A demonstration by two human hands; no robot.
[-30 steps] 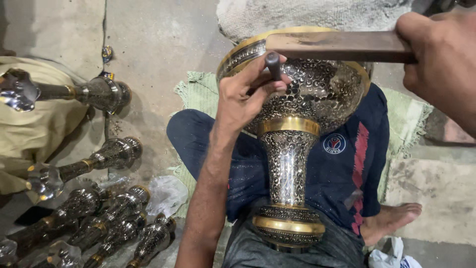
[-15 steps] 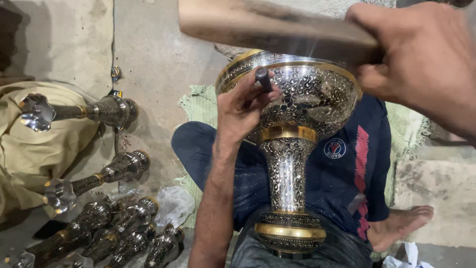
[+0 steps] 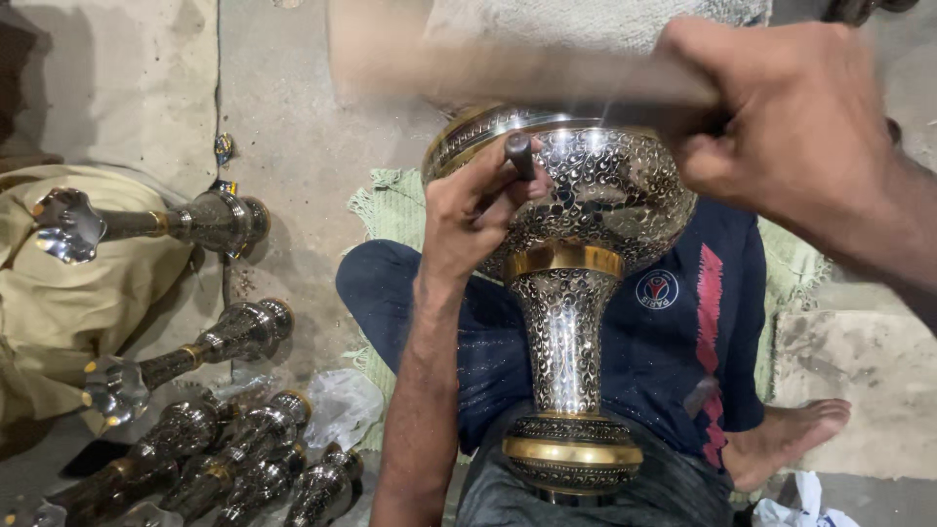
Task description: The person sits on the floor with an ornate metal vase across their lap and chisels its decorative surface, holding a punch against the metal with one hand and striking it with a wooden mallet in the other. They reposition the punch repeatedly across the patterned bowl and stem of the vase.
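Both hands closed on tools over engraved vase

Only one view, the head camera, looking down at the lap.

Left hand (image 3: 478, 220): fingers curled shut around a short dark metal punch (image 3: 519, 156). The punch stands roughly upright and its top end sticks out above the fist. The hand rests against the bowl of the vase, near the upper rim. The punch's lower tip is hidden by the fingers, so I cannot tell whether it touches the metal.

Right hand (image 3: 781, 122): closed in a fist around the handle of a wooden mallet (image 3: 517, 68). The mallet is badly motion-blurred and runs across the top of the frame, above the punch and the vase rim. Contact with the punch cannot be told.

Large engraved metal vase (image 3: 571, 293): silver with fine scroll pattern and gold bands at the neck and foot. It lies in the person's lap, foot toward the camera, bowl pointing away, between the knees. Legs are in dark blue trousers (image 3: 683, 332), a bare foot (image 3: 791, 439) shows at lower right, and a green cloth (image 3: 390, 205) lies under the legs.

Left of the person, on the concrete floor (image 3: 303, 127): a row of smaller engraved vases (image 3: 215, 342) lying on their sides, some resting on a tan cloth (image 3: 59, 293). Crumpled clear plastic (image 3: 337, 405) sits just beside the left knee.
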